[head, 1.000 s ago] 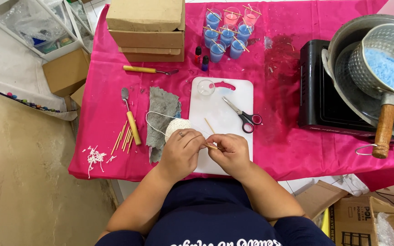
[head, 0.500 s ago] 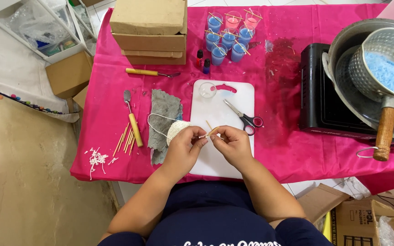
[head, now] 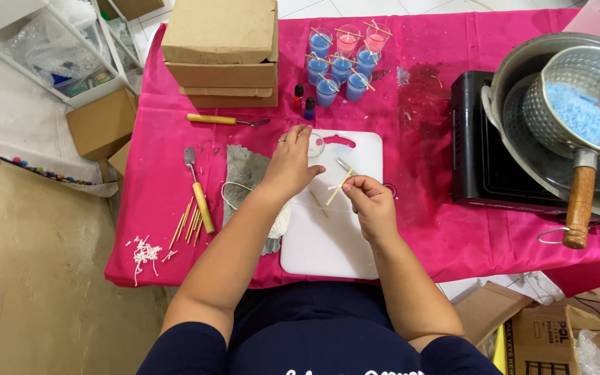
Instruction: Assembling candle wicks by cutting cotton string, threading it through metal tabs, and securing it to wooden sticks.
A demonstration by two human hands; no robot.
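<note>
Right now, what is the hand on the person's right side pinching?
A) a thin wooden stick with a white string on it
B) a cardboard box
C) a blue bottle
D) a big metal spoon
A: the right hand pinches a thin wooden stick with a white wick over the white cutting board, while the left hand reaches toward a small clear glass.

**Person's arms and hands, head view**

Left arm: bare forearm, reaching forward and slightly rightward, elbow bent near the body. Left hand [head: 290, 164]: palm down, fingers loosely curled, index and thumb extended forward; ring visible on one finger. Whether it grips anything cannot be told.

Right arm: bare forearm, angled forward and leftward, shorter reach. Right hand [head: 371, 202]: knuckles up, thumb and forefinger pinched together at the tips, remaining fingers curled under. Hands near each other, apart.
</note>
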